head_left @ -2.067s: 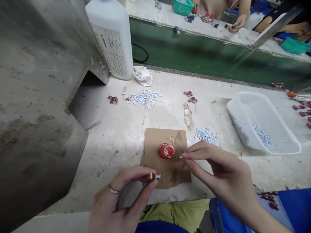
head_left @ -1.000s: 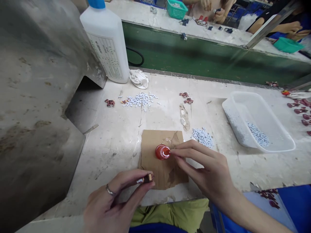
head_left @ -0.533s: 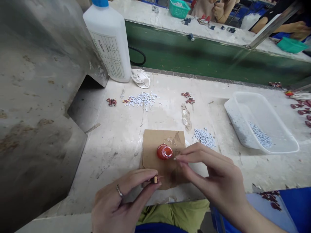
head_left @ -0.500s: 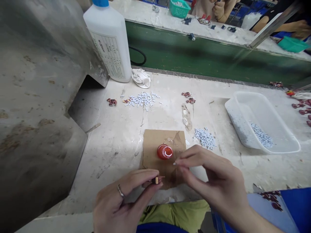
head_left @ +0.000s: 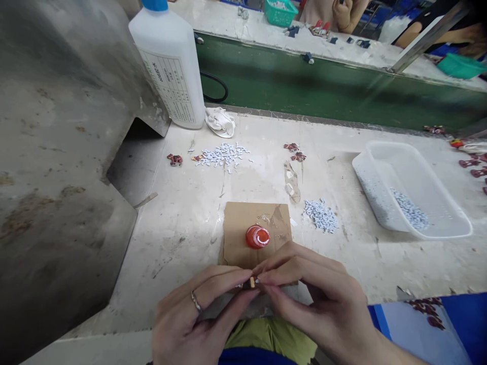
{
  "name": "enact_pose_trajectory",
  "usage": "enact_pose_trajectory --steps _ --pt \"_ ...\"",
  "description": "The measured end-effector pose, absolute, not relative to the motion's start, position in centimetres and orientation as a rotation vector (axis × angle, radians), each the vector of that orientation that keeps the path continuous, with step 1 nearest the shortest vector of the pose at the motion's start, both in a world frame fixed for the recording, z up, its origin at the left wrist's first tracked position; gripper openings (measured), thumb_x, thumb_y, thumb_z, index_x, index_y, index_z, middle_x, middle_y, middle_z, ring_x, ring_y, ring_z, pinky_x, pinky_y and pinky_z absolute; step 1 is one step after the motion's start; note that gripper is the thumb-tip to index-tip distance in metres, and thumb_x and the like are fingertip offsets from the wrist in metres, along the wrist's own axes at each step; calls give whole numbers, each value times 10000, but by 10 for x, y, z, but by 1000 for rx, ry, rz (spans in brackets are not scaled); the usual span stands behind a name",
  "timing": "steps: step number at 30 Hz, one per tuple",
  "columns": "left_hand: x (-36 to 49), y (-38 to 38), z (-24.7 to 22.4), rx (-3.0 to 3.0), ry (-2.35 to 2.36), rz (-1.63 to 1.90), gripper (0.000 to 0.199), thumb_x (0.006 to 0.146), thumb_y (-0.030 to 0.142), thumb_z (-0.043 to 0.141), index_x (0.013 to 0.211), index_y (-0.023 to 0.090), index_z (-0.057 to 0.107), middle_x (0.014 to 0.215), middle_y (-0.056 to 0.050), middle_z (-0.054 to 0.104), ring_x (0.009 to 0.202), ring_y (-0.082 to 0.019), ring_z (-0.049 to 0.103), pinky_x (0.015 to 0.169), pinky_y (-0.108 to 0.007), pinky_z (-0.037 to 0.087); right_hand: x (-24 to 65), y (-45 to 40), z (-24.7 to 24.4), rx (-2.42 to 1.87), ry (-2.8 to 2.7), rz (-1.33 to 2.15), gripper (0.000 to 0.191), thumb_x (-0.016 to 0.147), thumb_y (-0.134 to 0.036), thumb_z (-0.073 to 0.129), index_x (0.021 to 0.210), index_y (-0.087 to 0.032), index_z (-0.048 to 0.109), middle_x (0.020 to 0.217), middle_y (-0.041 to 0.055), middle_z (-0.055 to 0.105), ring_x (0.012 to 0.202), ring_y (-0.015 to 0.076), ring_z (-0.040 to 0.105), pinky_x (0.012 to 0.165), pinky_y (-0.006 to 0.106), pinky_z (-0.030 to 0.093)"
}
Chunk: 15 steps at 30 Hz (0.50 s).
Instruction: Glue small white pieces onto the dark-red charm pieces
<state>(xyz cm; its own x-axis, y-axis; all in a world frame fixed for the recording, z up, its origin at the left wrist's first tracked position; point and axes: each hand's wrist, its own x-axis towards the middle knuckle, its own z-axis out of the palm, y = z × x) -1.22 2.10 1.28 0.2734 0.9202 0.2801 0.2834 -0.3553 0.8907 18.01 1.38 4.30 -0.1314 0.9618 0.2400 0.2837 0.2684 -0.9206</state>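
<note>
Between thumb and fingers, my left hand grips a small brown figurine with a yellowish patch, mostly covered by the fingertips. My right hand pinches a tiny pale piece against the figurine's right side. Whether the piece is attached cannot be seen. Just beyond the fingers, a small jar of red liquid stands on a square of brown cardboard. To its right lies a heap of small pale blue-white pieces.
A white bottle and a crumpled cloth stand at back left, beside a metal housing. A clear plastic bin holds more pale pieces. Brown figurines lie about the table. Another person's hand shows across the green divider.
My right hand has moved left and down from beside the jar, bringing the pale piece to the figurine. My left hand has shifted slightly right, still holding the figurine.
</note>
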Motion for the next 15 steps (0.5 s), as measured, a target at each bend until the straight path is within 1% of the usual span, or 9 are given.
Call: enact_pose_trajectory --steps 2,5,7,9,11,13,15 --pt "-12 21 13 1803 1114 1122 313 851 78 768 1078 280 697 1013 94 775 857 -66 761 886 -106 620 183 11 44 -1174 -1745 819 246 928 -22 639 1047 -217 733 947 62 767 834 166 764 698 248 661" --pt "-14 22 14 1853 1117 1104 346 839 42 762 1088 278 714 1045 83 784 870 -85 770 898 -105 621 187 5 46 -1170 -1959 627 307 961 -21 601 1193 -195 702 1048 96 770 919 176 777 789 234 674" --pt "-15 23 15 1865 1102 1086 339 845 50 762 1090 280 721 1069 79 786 886 -87 772 912 -101 616 189 5 47 -1164 -2013 569 322 966 -15 585 1215 -189 690 1061 99 771 939 178 777 816 231 672" --pt "-15 26 16 1837 1102 1100 305 843 84 782 1068 281 724 1065 86 787 883 -77 771 910 -88 610 189 7 46 -1157 -1955 625 317 953 -5 586 1179 -200 695 1035 85 765 912 168 771 797 227 670" --pt "-14 28 16 1802 1102 1109 282 856 115 781 1065 293 716 1050 98 787 866 -62 770 903 -80 604 185 11 45 -1175 -1805 765 324 913 -14 635 1165 -210 693 1010 69 755 889 166 760 764 238 668" --pt "-14 29 17 1779 1103 1101 290 878 120 755 1090 310 700 1038 108 787 859 -52 771 897 -74 599 180 15 44 -1206 -1658 918 330 878 -57 698 1166 -219 695 992 51 756 870 169 753 719 246 664" --pt "-15 27 17 1787 1154 1076 292 898 128 728 1105 329 685 1005 123 785 836 -37 768 881 -54 587 174 18 45 -1233 -1587 1046 278 880 -93 732 1125 -223 715 957 32 765 828 155 747 676 232 648"
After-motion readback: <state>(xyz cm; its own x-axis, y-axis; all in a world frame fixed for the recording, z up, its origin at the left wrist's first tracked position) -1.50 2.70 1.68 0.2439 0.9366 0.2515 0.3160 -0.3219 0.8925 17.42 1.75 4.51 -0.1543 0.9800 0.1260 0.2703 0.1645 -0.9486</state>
